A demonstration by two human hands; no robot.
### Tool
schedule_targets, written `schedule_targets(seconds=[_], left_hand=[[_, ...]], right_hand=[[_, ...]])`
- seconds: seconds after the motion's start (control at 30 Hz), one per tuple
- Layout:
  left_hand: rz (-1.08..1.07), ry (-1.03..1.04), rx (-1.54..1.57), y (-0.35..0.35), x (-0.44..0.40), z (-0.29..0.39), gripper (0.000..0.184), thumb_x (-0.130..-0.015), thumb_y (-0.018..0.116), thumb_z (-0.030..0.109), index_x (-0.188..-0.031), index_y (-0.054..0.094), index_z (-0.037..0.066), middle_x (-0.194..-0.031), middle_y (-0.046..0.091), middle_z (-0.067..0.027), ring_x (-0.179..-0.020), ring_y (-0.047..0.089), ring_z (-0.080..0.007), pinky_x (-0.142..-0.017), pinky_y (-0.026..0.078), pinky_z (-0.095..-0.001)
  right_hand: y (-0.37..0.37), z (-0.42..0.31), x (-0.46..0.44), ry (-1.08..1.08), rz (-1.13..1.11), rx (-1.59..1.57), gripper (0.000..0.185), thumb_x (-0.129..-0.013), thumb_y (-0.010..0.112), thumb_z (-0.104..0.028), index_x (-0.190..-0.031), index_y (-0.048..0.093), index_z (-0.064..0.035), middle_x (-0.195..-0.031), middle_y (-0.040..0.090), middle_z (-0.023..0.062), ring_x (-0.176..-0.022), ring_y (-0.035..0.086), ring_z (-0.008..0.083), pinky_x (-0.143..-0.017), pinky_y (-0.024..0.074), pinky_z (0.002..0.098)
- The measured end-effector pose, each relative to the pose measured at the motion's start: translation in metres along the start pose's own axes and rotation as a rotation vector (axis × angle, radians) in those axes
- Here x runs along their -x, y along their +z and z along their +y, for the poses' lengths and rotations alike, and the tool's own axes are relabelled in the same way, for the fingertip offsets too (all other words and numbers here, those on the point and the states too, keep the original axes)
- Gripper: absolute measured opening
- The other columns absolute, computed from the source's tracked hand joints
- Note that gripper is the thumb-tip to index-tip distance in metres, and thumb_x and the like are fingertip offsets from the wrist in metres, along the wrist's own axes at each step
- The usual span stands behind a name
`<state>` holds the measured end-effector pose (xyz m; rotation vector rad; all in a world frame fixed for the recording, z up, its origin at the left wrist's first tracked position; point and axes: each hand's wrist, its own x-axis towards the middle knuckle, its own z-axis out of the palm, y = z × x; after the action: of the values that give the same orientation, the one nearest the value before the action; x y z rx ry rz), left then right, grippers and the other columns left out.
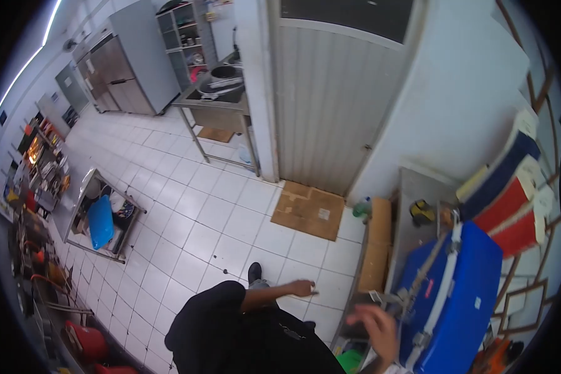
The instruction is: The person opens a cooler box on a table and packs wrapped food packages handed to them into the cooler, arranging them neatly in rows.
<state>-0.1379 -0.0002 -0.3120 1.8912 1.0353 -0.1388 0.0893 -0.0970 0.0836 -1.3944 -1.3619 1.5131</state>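
Note:
My left hand [301, 288] is held in front of my black shirt [224, 330], its fingers closed. A small thing pokes out at its fingertips, too tiny to name. Further right, my right hand [380, 333] is raised with fingers apart and slightly blurred, with nothing visible in it. It is nearest to a large blue box [461, 299] with a pale band and metal fittings, which looks like a cooler. Whether the hand touches the box, I cannot tell. Below that hand shows something bright green [350, 360].
A steel table [414, 187] bears a yellow-and-black item [422, 212], beside a long cardboard box [375, 249]. Flattened cardboard [308, 209] lies before a closed door [330, 106]. At left stand a cart with a blue tray [100, 221] and red seats [87, 340]; a sink [218, 112] stands farther back.

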Motion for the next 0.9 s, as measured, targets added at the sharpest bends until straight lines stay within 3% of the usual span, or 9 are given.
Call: schedule_targets(seconds=[0.1,0.17,0.23,0.37,0.5,0.63,0.77,0.87,0.9], left_hand=[[0.183,-0.214,0.229,-0.130,0.055,-0.061,0.066,-0.089,0.052,0.059,-0.122,0.058,0.002,-0.116,0.064,-0.0214,-0.108,0.061,-0.0373,-0.093,0.048,-0.0454],[0.564,-0.194,0.399,-0.185,0.083,-0.122,0.059,-0.091,0.055,0.053,-0.118,0.061,0.001,-0.113,0.066,-0.0188,-0.102,0.064,-0.0312,-0.089,0.050,-0.0410],[0.604,-0.208,0.550,-0.233,0.127,-0.178,0.053,-0.093,0.055,0.047,-0.117,0.061,0.000,-0.112,0.066,-0.0172,-0.103,0.064,-0.0275,-0.089,0.050,-0.0383],[0.774,-0.317,0.846,-0.290,0.212,-0.269,0.046,-0.095,0.056,0.038,-0.116,0.061,-0.004,-0.110,0.066,-0.0151,-0.101,0.063,-0.0228,-0.087,0.051,-0.0339],[1.038,-0.469,1.135,-0.346,0.279,-0.335,0.044,-0.095,0.057,0.035,-0.118,0.059,-0.002,-0.109,0.067,-0.0132,-0.098,0.064,-0.0207,-0.082,0.050,-0.0308],[1.314,-0.735,1.303,-0.361,0.298,-0.418,0.041,-0.095,0.054,0.033,-0.120,0.057,0.001,-0.110,0.067,-0.0120,-0.094,0.065,-0.0196,-0.080,0.049,-0.0326],[1.389,-1.088,1.289,-0.345,0.278,-0.511,0.034,-0.094,0.052,0.030,-0.101,0.065,-0.001,-0.084,0.067,-0.0089,-0.069,0.062,-0.0146,-0.058,0.048,-0.0270],[1.264,-1.246,1.174,-0.384,0.249,-0.531,0.033,-0.094,0.053,0.029,-0.102,0.065,-0.001,-0.085,0.067,-0.0097,-0.071,0.062,-0.0155,-0.059,0.048,-0.0277],[1.209,-1.271,1.144,-0.403,0.244,-0.534,0.033,-0.094,0.053,0.029,-0.102,0.064,-0.001,-0.085,0.067,-0.0100,-0.071,0.062,-0.0158,-0.060,0.049,-0.0279]], right_hand=[[0.083,0.082,-0.148,0.077,0.033,0.455,0.034,-0.093,0.062,-0.026,-0.114,0.061,0.0004,-0.086,0.070,0.0126,-0.089,0.066,0.0200,-0.080,0.0496,0.0301],[0.134,0.088,-0.234,0.043,-0.029,0.730,0.033,-0.093,0.062,-0.028,-0.112,0.062,-0.0003,-0.088,0.069,0.0128,-0.087,0.066,0.0185,-0.079,0.0496,0.0287],[0.177,0.090,-0.315,-0.091,-0.338,0.366,0.028,-0.096,0.060,-0.022,-0.109,0.061,0.0025,-0.090,0.066,0.0059,-0.083,0.061,0.0125,-0.077,0.0494,0.0278],[0.266,-0.015,-0.485,-0.259,-0.300,0.340,0.033,-0.094,0.062,-0.028,-0.113,0.061,-0.0009,-0.100,0.066,0.0086,-0.094,0.061,0.0162,-0.084,0.0490,0.0290],[0.352,-0.114,-0.674,-0.185,-0.372,-0.141,0.040,-0.097,0.057,-0.031,-0.123,0.053,-0.0008,-0.106,0.066,0.0104,-0.099,0.062,0.0155,-0.083,0.0510,0.0302],[0.450,-0.178,-0.885,-0.115,-0.409,-0.477,0.030,-0.100,0.050,-0.027,-0.118,0.054,-0.0040,-0.107,0.065,0.0127,-0.096,0.065,0.0209,-0.082,0.0535,0.0337],[0.547,-0.167,-1.166,-0.030,-0.131,-0.710,0.024,-0.096,0.051,-0.025,-0.109,0.054,-0.0043,-0.096,0.065,0.0124,-0.083,0.066,0.0206,-0.071,0.0555,0.0337],[0.553,-0.170,-1.364,-0.295,0.315,-0.657,0.019,-0.093,0.049,-0.018,-0.084,0.060,-0.0059,-0.061,0.061,0.0088,-0.046,0.058,0.0180,-0.041,0.0449,0.0300],[0.540,-0.163,-1.431,-0.397,0.521,-0.384,0.015,-0.090,0.052,-0.017,-0.085,0.060,-0.0050,-0.059,0.060,0.0105,-0.048,0.060,0.0203,-0.046,0.0463,0.0345]])
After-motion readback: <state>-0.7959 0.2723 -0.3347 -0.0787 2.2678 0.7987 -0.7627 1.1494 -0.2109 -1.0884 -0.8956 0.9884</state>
